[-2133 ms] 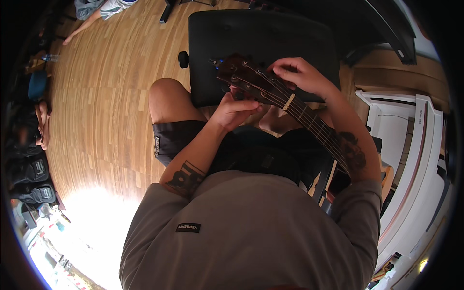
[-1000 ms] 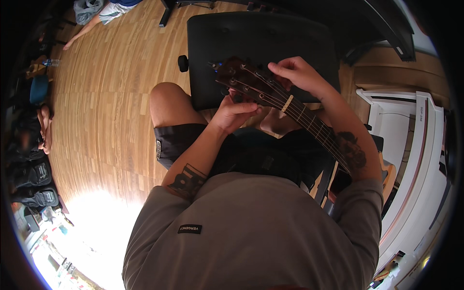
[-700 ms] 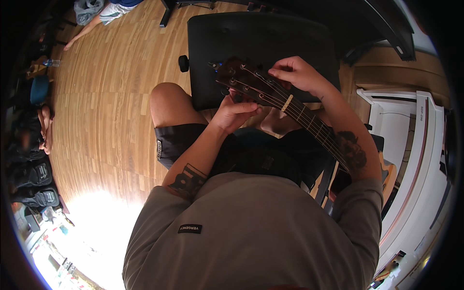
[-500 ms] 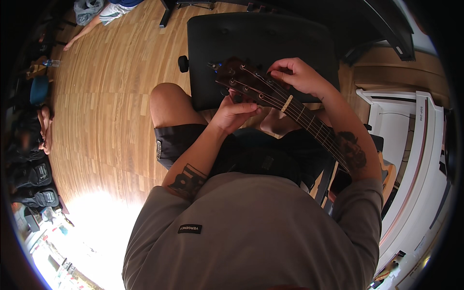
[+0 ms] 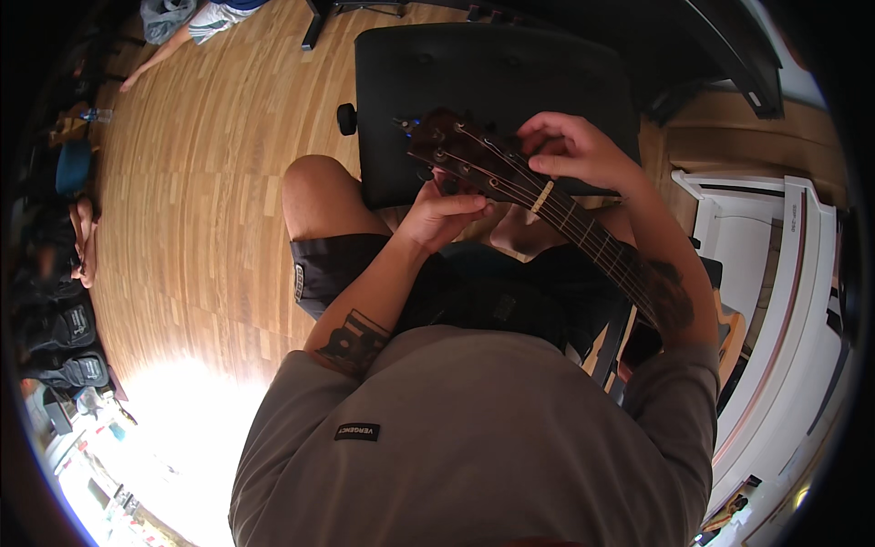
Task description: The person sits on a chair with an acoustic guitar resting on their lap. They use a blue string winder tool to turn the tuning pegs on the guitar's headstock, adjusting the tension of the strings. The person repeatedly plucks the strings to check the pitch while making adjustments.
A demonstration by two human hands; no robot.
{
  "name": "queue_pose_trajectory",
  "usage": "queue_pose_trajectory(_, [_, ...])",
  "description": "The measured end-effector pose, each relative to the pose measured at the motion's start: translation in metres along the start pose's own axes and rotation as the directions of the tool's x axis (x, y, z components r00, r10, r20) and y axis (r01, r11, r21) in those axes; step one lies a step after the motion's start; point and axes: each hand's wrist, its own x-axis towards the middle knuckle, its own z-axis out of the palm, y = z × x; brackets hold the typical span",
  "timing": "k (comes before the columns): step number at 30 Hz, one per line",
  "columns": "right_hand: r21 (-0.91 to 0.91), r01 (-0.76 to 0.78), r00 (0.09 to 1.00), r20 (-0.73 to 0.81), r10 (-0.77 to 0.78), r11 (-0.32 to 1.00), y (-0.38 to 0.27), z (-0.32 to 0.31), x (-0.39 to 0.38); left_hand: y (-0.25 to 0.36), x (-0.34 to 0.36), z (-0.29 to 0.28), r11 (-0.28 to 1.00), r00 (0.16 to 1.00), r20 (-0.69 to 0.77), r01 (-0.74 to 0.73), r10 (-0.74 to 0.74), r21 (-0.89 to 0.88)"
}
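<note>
A dark brown guitar headstock (image 5: pixel 451 141) with metal tuning posts rises diagonally over my lap, its neck (image 5: pixel 592 237) running down to the right. My left hand (image 5: pixel 442 210) is closed on the headstock's lower-left side, thumb along the edge; some fingertips are hidden behind it. At the upper-right side, my right hand (image 5: pixel 574 150) has loosely bent, separated fingers beside the tuners, apparently holding nothing. A small clip-like object with blue (image 5: pixel 410 121) shows at the headstock's tip.
A black padded bench (image 5: pixel 492 64) stands before me, a white piano-like instrument (image 5: pixel 802 273) at the right. Another person's bare leg (image 5: pixel 164 55) stretches over wooden floor (image 5: pixel 182 228) at upper left. Black bags (image 5: pixel 64 324), another person's legs (image 5: pixel 84 232) and a bottle (image 5: pixel 96 115) line the left.
My right hand has shifted a little right and down, its fingers spreading from their pinched pose near a tuner. My left hand and the headstock have stayed nearly still.
</note>
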Motion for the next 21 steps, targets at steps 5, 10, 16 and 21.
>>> queue_pose_trajectory(5, [-0.171, 0.014, 0.999, -0.045, -0.022, 0.985, -0.021, 0.004, -0.014, 0.000, -0.001, 0.002, 1.000, 1.000, -0.022, 0.001, -0.001, -0.013])
queue_pose_trajectory(10, [-0.159, 0.035, 0.999, -0.036, -0.041, 0.987, -0.025, 0.007, -0.012, 0.000, -0.001, 0.001, 1.000, 1.000, -0.006, -0.002, 0.002, -0.016])
queue_pose_trajectory(16, [-0.198, 0.094, 0.971, -0.199, -0.134, 0.976, -0.015, 0.009, -0.002, 0.001, -0.002, 0.002, 1.000, 1.000, -0.021, 0.000, 0.000, 0.009])
queue_pose_trajectory(21, [-0.434, 0.253, 0.940, -0.103, -0.326, 0.865, 0.009, 0.001, 0.014, 0.001, -0.001, 0.002, 1.000, 1.000, 0.007, -0.003, 0.003, 0.004])
